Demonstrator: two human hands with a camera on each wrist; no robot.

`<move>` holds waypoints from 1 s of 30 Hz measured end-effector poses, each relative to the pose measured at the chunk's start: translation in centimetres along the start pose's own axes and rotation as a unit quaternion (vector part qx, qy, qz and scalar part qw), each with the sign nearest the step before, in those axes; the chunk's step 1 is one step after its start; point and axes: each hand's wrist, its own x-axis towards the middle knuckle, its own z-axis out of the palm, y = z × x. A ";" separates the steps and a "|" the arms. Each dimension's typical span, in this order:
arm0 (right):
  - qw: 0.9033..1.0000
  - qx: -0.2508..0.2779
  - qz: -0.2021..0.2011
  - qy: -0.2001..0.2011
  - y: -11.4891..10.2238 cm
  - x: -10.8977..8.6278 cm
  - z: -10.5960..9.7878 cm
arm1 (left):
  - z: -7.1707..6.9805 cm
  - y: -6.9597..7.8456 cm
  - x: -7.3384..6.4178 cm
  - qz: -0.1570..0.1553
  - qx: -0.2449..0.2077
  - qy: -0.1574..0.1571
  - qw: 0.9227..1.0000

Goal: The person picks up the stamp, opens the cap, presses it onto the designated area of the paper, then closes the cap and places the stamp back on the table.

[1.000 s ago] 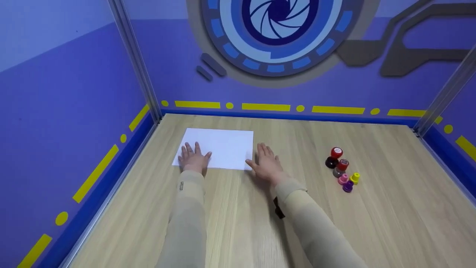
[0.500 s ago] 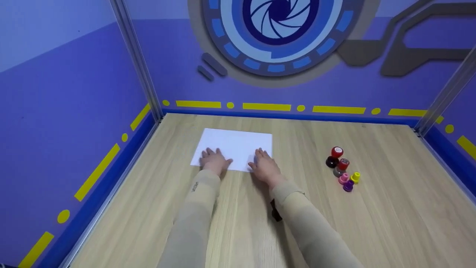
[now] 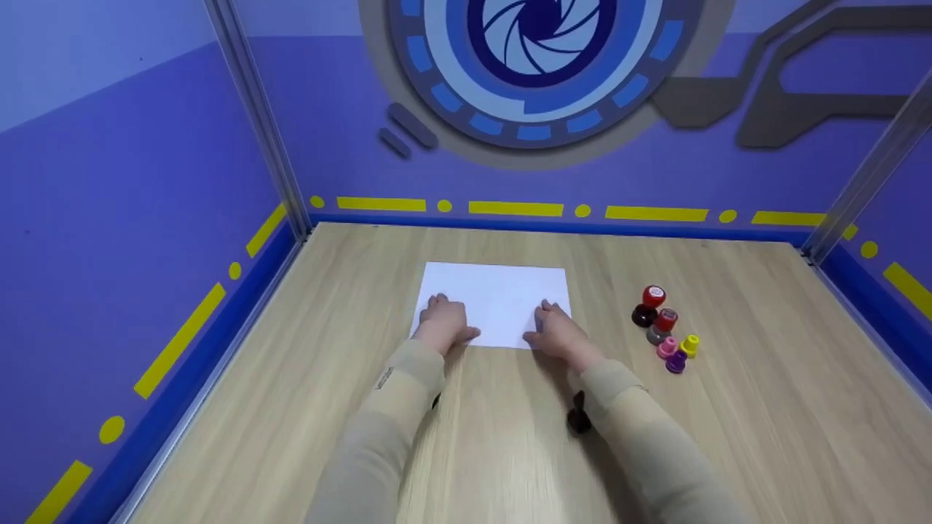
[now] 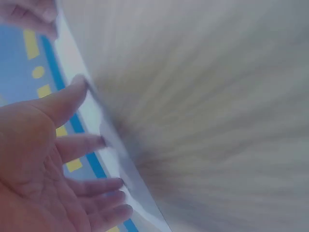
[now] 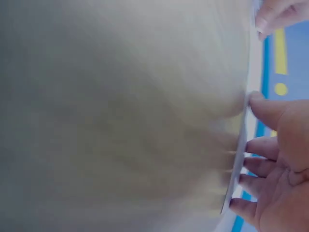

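A white sheet of paper lies flat on the wooden table. My left hand touches its near left part; in the left wrist view the fingers of this left hand are spread, with the tips down on the paper. At the near right corner, my right hand has its fingertips on the sheet. Slightly bent fingers and an extended thumb show on the right hand in the right wrist view, tips along the paper's edge.
Right of the paper stand two red-topped stamps, one with a black base and one with a grey base. Beside them are small pink, yellow and purple pieces. Blue panels wall the table in.
The paper has slid to the right and a little nearer across the table. My left hand has moved right with it; my right hand has come onto the sheet and also shifted right.
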 end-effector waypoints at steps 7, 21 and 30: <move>1.000 0.018 -0.022 -0.003 1.6 -1.7 -1.2 | 0.4 -0.4 -0.6 0.066 -0.047 -0.056 0.995; 0.998 -0.052 -0.023 -0.023 3.1 -6.7 -2.4 | 1.8 2.8 -3.8 0.066 -0.046 -0.071 0.994; 0.996 -0.075 -0.010 -0.038 4.1 -9.7 -2.6 | 2.5 4.6 -6.0 0.081 -0.013 -0.059 0.995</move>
